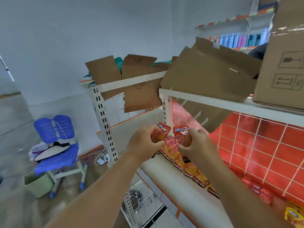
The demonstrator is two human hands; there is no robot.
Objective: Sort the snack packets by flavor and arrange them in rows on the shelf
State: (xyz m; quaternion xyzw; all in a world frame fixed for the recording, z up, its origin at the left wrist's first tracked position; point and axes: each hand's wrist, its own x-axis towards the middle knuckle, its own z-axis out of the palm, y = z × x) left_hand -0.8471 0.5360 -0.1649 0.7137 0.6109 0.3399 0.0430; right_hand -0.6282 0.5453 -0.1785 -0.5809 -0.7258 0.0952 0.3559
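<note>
- Big picture first: the white shelf (172, 183) runs from its left end, under the hands, away to the lower right, with a red gridded back panel (263, 145) standing along its back edge.
- Up above, a torn cardboard box (213, 76) leans out over the front edge of the upper shelf, and a taller closed box (283, 63) stands just beside it on the right.
- Down on the floor, well to the left, there's a blue chair (56, 145) with a pale green bin (37, 185) just beside its base.
- Now the action: the left hand (144, 142) is up over the back left corner of the shelf, fingers curled round a red packet (160, 133), which it holds upright.
- The right hand (195, 145) mirrors it, fingers and thumb wrapped round a second red packet (182, 135), also upright.
- The two packets sit side by side in the air, with only a narrow gap between them.
- Below the hands, a row of orange packets (189, 167) overlaps along the back edge, running from the left end towards the right.
- Further right by the back edge lie some loose red packets (261, 191), too blurred to count.
- A yellow packet (294, 214) shows at the far right, blurred as well.
</note>
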